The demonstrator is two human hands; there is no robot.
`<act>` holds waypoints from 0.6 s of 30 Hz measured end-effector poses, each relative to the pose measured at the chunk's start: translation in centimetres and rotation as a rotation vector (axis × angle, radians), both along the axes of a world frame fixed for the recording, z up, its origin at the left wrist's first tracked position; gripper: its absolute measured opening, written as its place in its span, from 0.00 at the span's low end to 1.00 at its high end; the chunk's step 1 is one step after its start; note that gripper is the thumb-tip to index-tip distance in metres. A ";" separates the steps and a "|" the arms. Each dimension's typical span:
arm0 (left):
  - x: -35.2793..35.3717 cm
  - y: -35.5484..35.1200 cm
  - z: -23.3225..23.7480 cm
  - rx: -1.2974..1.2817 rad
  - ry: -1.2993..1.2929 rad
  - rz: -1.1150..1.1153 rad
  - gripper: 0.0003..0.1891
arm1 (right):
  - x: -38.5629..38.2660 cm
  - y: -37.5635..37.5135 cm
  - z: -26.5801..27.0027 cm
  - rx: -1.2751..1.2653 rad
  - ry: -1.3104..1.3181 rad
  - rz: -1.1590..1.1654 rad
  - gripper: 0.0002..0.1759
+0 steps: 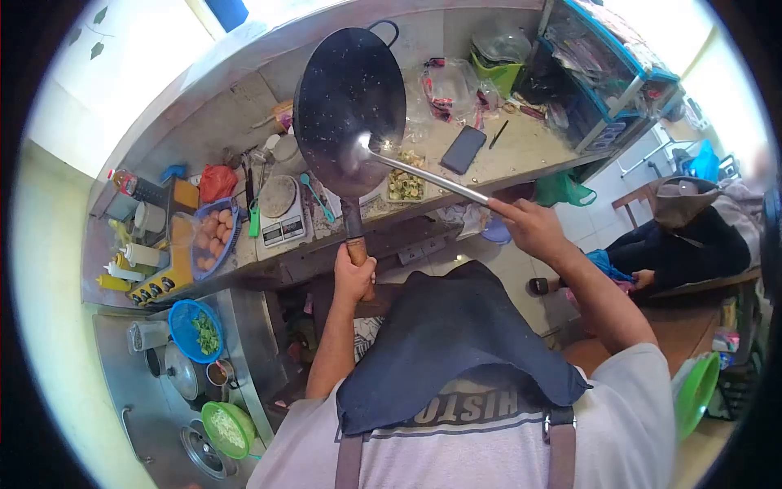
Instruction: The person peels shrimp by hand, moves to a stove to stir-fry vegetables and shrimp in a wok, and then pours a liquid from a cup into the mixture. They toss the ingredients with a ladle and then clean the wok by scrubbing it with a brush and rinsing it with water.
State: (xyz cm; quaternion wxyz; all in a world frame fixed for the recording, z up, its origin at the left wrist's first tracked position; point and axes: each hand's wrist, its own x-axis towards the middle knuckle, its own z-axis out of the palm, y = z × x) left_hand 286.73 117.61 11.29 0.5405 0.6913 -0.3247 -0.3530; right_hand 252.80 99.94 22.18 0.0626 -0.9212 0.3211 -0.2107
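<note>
My left hand (354, 274) is wrapped round the wooden handle of a black wok (346, 98). The wok is raised and tilted over the counter, its inside facing me with small pale bits stuck to it. In my right hand (529, 231) is a long-handled metal ladle (432, 176). Its head rests against the lower part of the wok, where glare blurs its shape. Just behind the ladle's shaft, a clear container of chopped food (406, 187) stands on the counter, partly covered by the shaft.
Along the counter (509, 167) lie a phone (463, 150), a kitchen scale (282, 222), a basket of eggs (215, 238) and several sauce bottles (142, 255). Lower left are a blue basket of greens (195, 330) and a green bowl (229, 429). Another person (680, 232) sits at right.
</note>
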 end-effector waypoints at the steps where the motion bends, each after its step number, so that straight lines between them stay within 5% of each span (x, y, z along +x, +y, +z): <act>1: 0.2 0.2 0.0 -0.009 0.014 -0.004 0.16 | -0.9 -0.3 -0.9 -0.010 0.018 0.005 0.26; 18: 0.9 0.7 0.2 0.033 -0.171 0.014 0.17 | -2.5 -0.3 1.3 0.070 -0.048 -0.115 0.23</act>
